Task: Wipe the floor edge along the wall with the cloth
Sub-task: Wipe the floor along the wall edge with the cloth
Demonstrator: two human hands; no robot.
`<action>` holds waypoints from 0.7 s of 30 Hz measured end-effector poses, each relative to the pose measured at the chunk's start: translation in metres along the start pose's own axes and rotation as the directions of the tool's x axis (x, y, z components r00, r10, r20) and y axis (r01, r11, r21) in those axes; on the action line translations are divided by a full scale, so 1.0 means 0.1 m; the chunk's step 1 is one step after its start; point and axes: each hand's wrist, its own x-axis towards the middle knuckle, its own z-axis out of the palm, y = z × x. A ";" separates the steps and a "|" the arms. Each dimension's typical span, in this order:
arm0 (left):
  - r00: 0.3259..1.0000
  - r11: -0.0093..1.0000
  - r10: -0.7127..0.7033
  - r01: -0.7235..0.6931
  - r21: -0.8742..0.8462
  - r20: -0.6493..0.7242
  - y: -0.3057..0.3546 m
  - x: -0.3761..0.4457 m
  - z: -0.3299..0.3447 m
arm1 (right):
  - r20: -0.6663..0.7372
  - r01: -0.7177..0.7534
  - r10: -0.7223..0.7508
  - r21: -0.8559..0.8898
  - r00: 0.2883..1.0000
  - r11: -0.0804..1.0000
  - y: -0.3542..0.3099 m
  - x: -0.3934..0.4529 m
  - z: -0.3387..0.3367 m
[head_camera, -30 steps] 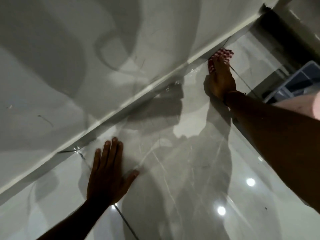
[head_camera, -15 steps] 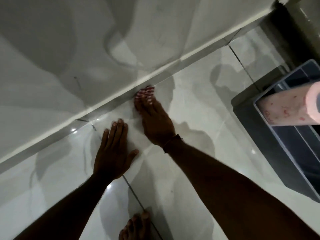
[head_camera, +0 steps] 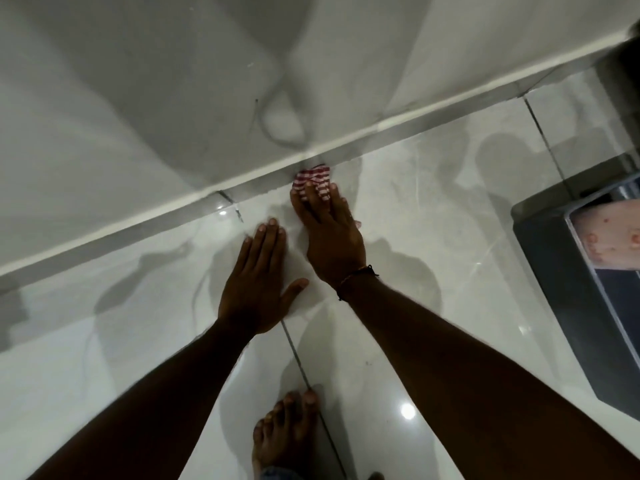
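Along the foot of the pale grey wall (head_camera: pixel 173 98), where a thin white skirting strip (head_camera: pixel 433 112) meets the glossy white marble-look tile floor (head_camera: pixel 433 220), lies the red-and-white checked cloth (head_camera: pixel 313 180). It sits bunched against the floor edge, touching the dark band under the strip, roughly at the middle of the head view. The right hand (head_camera: pixel 330 237) lies flat on top of the cloth, fingers (head_camera: pixel 323 194) spread and extended over its near part, palm down on the tile, pressing rather than clutching it; a thin dark cord bracelet (head_camera: pixel 356 280) circles that wrist. The left hand (head_camera: pixel 256 289) is open and empty, planted palm down on the floor just beside the right hand on its left, fingers together and pointing toward the wall, thumb angled out to the right. It stops short of the floor edge. A dark grout line (head_camera: pixel 301 362) runs from under the left hand toward the near side, passing a bare foot (head_camera: pixel 284 434) at the near edge of the view. At the right, well apart from the hands, stands a dark grey box-like container (head_camera: pixel 554 299) with a pale rim; inside it shows a pink spotted object (head_camera: pixel 609 237), too cropped to identify.
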 end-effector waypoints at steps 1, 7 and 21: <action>1.000 1.000 0.004 -0.004 0.004 0.004 -0.01 -0.01 0.01 | 0.034 0.005 -0.005 0.005 0.999 1.000 -0.04 0.00 0.00; 0.999 0.999 -0.050 0.050 -0.002 0.008 -0.08 0.02 0.01 | 0.049 0.172 -0.172 -0.005 0.984 0.985 0.06 0.04 -0.07; 0.993 0.992 -0.113 0.114 0.055 -0.020 -0.11 0.28 0.03 | -0.222 -0.291 0.297 0.058 0.929 0.955 2.19 0.49 -0.78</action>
